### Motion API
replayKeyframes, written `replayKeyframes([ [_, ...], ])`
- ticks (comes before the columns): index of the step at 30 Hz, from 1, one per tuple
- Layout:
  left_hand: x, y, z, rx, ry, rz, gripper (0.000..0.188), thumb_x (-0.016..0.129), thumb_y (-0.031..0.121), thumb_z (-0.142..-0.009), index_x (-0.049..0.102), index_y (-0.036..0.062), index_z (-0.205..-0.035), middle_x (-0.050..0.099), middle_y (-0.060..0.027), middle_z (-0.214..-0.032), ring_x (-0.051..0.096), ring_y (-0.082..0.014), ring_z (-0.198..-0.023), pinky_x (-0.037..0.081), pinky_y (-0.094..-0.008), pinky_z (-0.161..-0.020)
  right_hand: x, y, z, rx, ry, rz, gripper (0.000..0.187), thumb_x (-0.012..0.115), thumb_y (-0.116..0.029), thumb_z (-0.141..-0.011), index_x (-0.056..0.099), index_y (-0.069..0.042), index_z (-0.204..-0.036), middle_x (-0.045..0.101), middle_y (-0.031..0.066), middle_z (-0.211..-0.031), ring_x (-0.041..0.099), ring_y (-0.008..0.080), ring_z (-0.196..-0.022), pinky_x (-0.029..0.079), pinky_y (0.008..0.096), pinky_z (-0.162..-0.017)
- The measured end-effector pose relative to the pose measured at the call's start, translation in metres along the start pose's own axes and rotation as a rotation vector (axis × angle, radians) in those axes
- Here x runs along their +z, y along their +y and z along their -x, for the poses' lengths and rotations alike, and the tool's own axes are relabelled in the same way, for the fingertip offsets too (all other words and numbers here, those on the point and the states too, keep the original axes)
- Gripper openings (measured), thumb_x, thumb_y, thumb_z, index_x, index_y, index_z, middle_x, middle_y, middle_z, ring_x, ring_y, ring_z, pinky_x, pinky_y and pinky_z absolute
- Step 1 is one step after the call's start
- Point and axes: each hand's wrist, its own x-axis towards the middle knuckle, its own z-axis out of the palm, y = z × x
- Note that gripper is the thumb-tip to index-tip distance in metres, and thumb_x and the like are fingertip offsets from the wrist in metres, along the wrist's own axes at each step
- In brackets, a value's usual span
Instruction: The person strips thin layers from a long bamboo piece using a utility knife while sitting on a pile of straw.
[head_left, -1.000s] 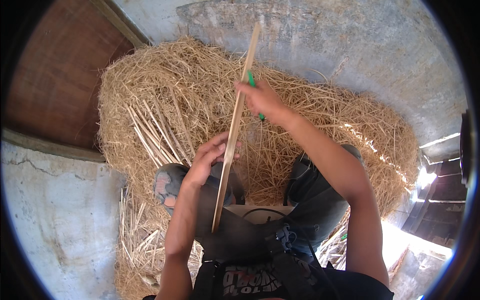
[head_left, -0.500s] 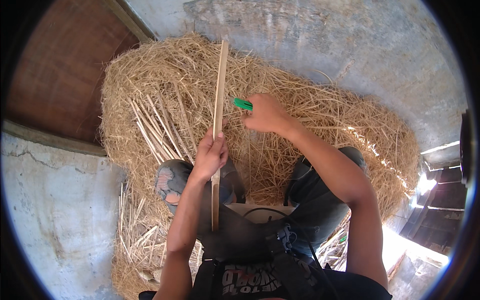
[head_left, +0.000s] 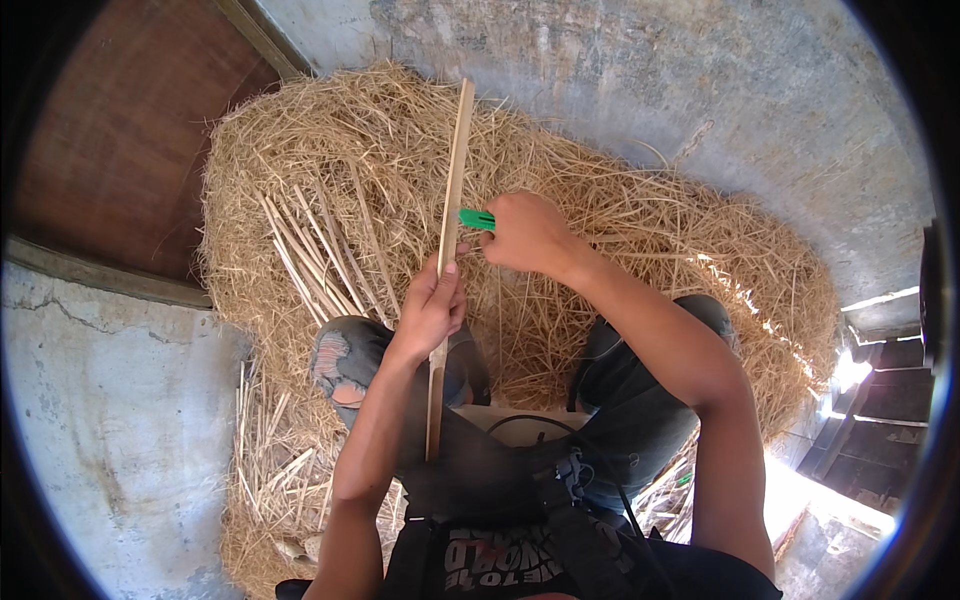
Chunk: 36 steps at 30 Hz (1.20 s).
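My left hand (head_left: 431, 306) is wrapped round a long pale bamboo strip (head_left: 458, 160), which stands lengthwise before me and leans slightly right at its far end. The strip's near end lies over my left thigh. My right hand (head_left: 524, 232) grips a green utility knife (head_left: 477, 219). The knife's front end reaches the right edge of the strip, a little beyond my left hand. Whether its blade touches the strip, I cannot tell.
Loose straw (head_left: 620, 260) heaps around my legs. Several thin pale sticks (head_left: 318, 255) lie on it at the left. A grey wall (head_left: 700, 70) rises behind, and a brown panel (head_left: 130, 130) stands at the far left. Slatted dark boards (head_left: 890, 390) show at the right.
The strip's far end has swung right. My right hand has brought the green knife left and slightly nearer, closing the gap to the strip.
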Motion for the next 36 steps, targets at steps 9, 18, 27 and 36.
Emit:
replayKeyframes([
  [9,-0.027,0.083,0.013,0.151,0.273,-0.276,0.036,0.045,0.033,-0.111,0.056,0.0085,-0.135,0.045,0.0053,-0.063,0.043,-0.0065,-0.048,0.035,-0.0231,-0.042,-0.017,-0.001,-0.005,-0.032,0.139,-0.198,0.015,0.069,-0.015,-0.079,0.063,-0.002,-0.082,0.062,0.0167,-0.065,0.065,0.0323,-0.062,0.052,0.0442,-0.065],
  [18,-0.120,0.325,0.094,0.867,1.021,-0.901,0.034,0.050,0.031,-0.111,0.067,0.0180,-0.138,0.040,0.0107,-0.076,0.034,0.0005,-0.065,0.026,-0.0174,-0.053,-0.037,-0.010,0.016,-0.033,0.167,-0.259,0.019,0.072,-0.017,-0.079,0.065,-0.001,-0.086,0.064,0.0175,-0.069,0.066,0.0330,-0.065,0.052,0.0438,-0.066],
  [27,-0.082,0.247,0.058,0.531,0.764,-1.070,0.039,0.046,0.037,-0.111,0.069,0.0110,-0.129,0.043,0.0074,-0.067,0.037,-0.0045,-0.054,0.032,-0.0254,-0.047,-0.024,-0.008,0.017,-0.057,0.113,-0.199,0.024,0.073,-0.020,-0.079,0.064,0.002,-0.074,0.063,0.0182,-0.063,0.065,0.0346,-0.060,0.052,0.0462,-0.063],
  [36,-0.018,0.061,0.002,-0.190,0.041,-0.147,0.028,0.045,0.027,-0.112,0.059,0.0043,-0.123,0.039,0.0036,-0.064,0.036,-0.0078,-0.047,0.030,-0.0262,-0.040,-0.001,-0.026,0.026,-0.025,0.028,-0.025,0.023,0.069,-0.018,-0.073,0.068,0.004,-0.069,0.065,0.0253,-0.067,0.068,0.0418,-0.064,0.056,0.0512,-0.063],
])
